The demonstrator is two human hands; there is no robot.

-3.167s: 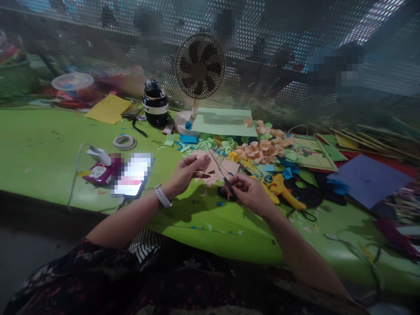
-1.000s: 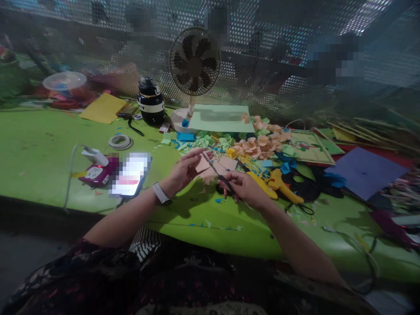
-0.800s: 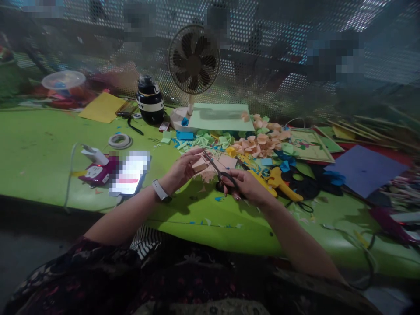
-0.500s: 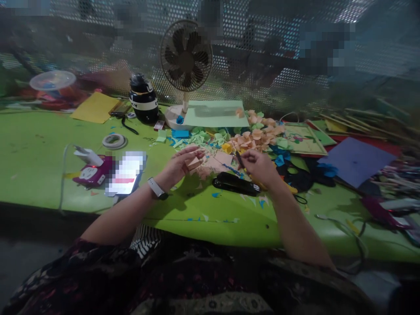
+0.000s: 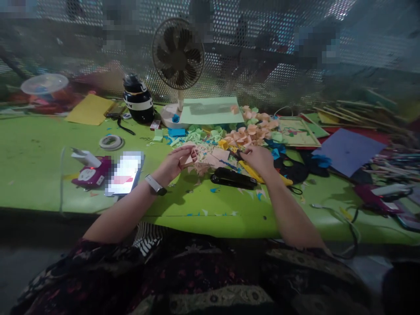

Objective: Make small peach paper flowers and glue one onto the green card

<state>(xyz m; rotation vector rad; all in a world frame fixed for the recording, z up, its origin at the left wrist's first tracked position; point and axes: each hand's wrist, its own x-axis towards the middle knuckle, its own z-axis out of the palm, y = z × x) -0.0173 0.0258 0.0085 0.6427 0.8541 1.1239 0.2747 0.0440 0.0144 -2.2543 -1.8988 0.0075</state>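
My left hand pinches a small piece of peach paper between thumb and fingers, just over a heap of paper scraps. To the right, my right hand is low over the table with its fingers closed about a slim dark tool; its exact kind is hard to make out. A black stapler lies in front of the hands. Beside my right wrist is a yellow-handled tool, partly covered by the hand. A square of peach paper rests among the scraps.
Peach paper petals and green ones are piled behind my hands. A fan and a black jar stand at the back. A lit phone, tape roll and purple adapter lie left, purple paper right.
My right hand has lowered toward the table, and the dark tool, earlier pointing upward, now lies lower and flatter. My left hand keeps hold of the peach paper. The view has shifted slightly.
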